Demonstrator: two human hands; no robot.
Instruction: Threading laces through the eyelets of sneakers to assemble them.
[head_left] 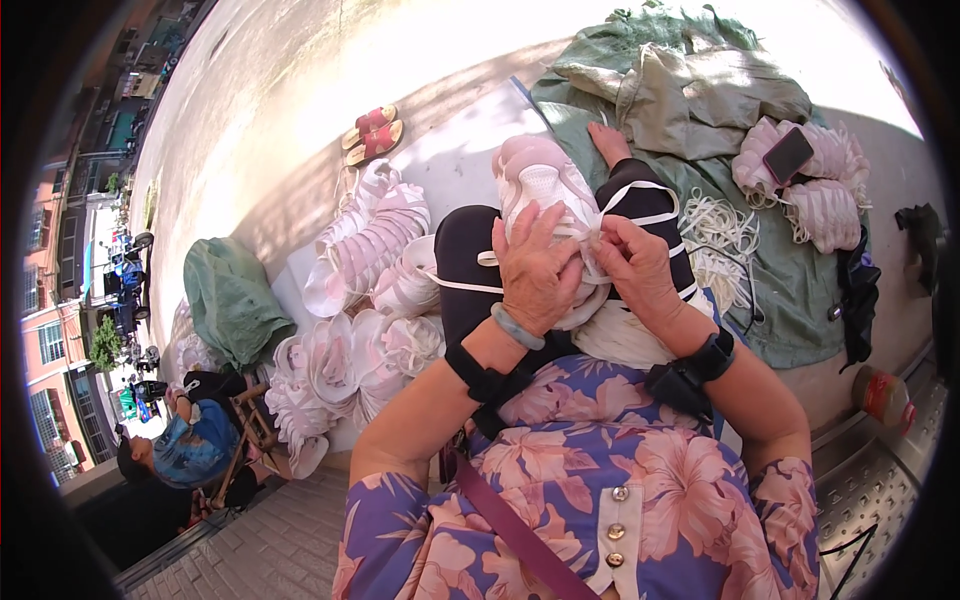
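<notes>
A pale pink and white sneaker (530, 160) rests on my lap between my knees, its rounded end pointing away from me. My left hand (540, 268) lies over its top and holds it, fingers spread across the upper and thumb bent inward. At the lacing, my right hand (635, 268) pinches a white shoelace (640, 187), which loops out over my dark trouser leg. What lies right under the fingertips is partly hidden. A bundle of white laces (625, 338) lies in my lap beneath my wrists.
Stacked pink-white shoes (370, 245) lie to the left, beside a green sack (232, 300). Loose laces (715, 240) lie right on a green cloth (790, 320). A phone (788, 155) sits on bundled shoes. Red sandals (374, 135) stand ahead; a seated person (195, 440) is far left.
</notes>
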